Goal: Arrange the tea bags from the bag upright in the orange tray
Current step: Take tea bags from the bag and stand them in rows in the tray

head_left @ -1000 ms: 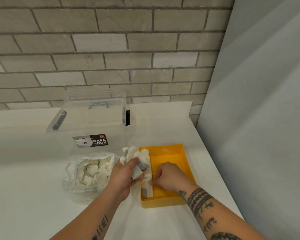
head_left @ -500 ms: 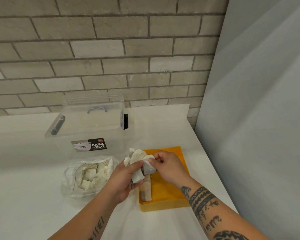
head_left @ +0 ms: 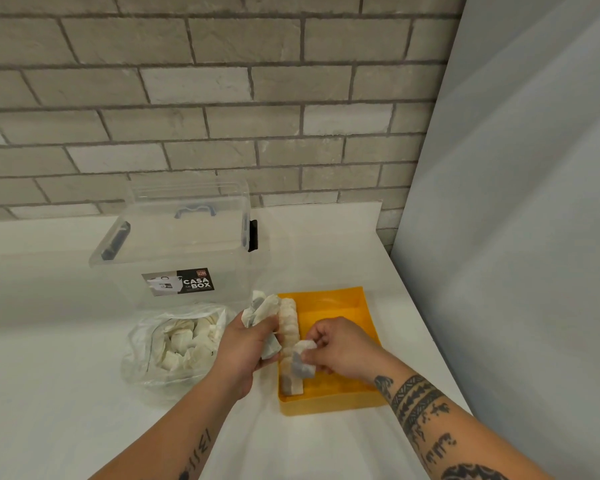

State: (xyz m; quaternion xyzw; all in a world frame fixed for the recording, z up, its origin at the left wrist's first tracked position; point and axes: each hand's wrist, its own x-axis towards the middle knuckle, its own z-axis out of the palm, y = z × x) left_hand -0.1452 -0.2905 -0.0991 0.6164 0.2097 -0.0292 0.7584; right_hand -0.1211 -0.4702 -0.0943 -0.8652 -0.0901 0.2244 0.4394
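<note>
Fingers of the right hand (head_left: 340,348) pinch one tea bag (head_left: 302,362) near its top, just over the row (head_left: 289,323) along the left wall of the orange tray (head_left: 329,405) by the right edge of the table (head_left: 84,393), the left hand (head_left: 245,351) grips a spare bunch (head_left: 262,308), and they look light and floppy, so hold the top edge gently.

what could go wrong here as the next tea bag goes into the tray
The right hand pinches one tea bag close to the upright row; a nudge could topple it, since the orange tray is bare on that side.
The left hand grips a loose bunch of tea bags; one might slip out onto the counter.
</note>
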